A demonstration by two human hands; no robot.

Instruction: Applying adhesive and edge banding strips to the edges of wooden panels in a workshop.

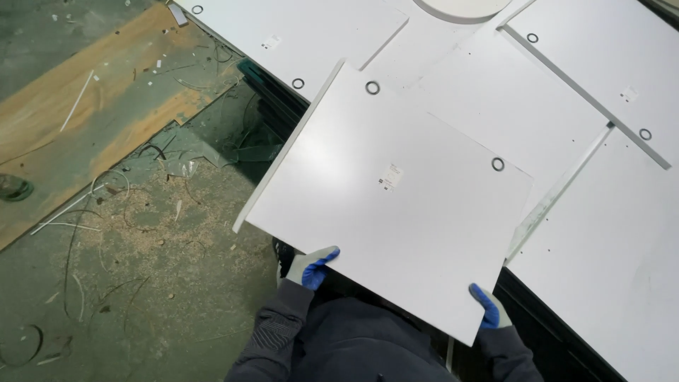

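I hold a large white rectangular panel (385, 205) flat in front of me by its near edge. It has two round bored holes along its far side and a small sticker near the middle. My left hand (311, 267), in a grey glove with blue fingertips, grips the near left corner. My right hand (488, 308), gloved the same way, grips the near right corner. The panel hangs above a stack of similar white panels (509, 106) on a work surface.
More white panels (608, 247) with bored holes and stickers cover the surface to the right and ahead. On the left, the green floor (120, 283) is strewn with sawdust and thin edging strips, and a wooden board (85, 120) lies on it.
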